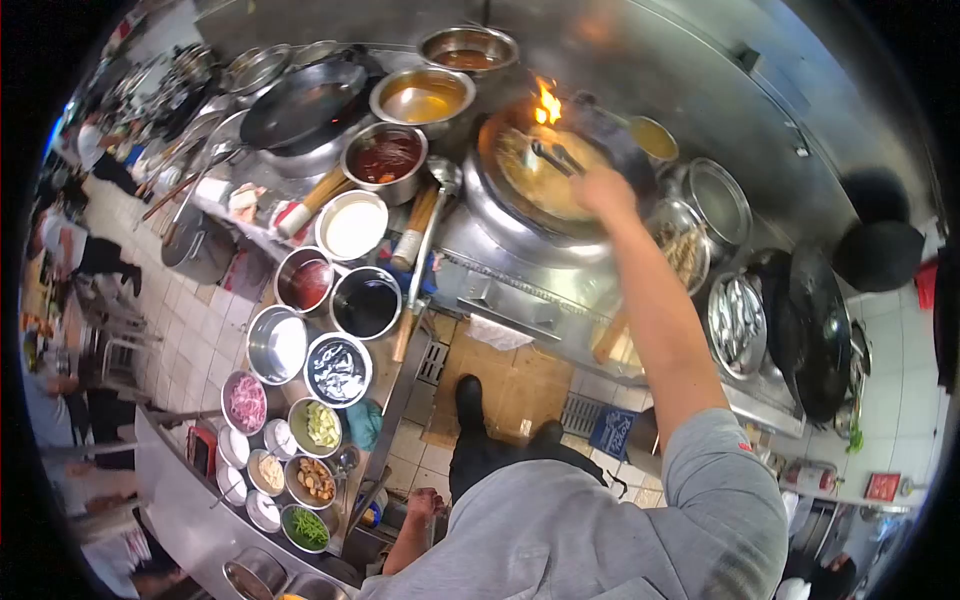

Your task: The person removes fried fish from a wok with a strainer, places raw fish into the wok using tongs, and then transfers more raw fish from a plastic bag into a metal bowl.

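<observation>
My right hand (602,192) is closed around dark tongs (556,158), which reach down over the wok (520,212) on the stove. Pale, bubbling liquid (545,188) fills the wok, and light-coloured pieces show at its left side, too blurred to name. A flame (547,102) flares at the wok's far rim. Low beside my body, my left hand (427,502) has its fingers curled in, and I see nothing in them. It is away from the stove, nearest the counter with small bowls of ingredients.
Sauce pots (384,160) and ingredient bowls (310,480) line the left counter. A long-handled ladle (430,235) lies beside the stove. At right are a basin of small silvery fish (738,322) and stacked black woks (818,330). Several people work at far left. Cardboard (500,385) covers the floor.
</observation>
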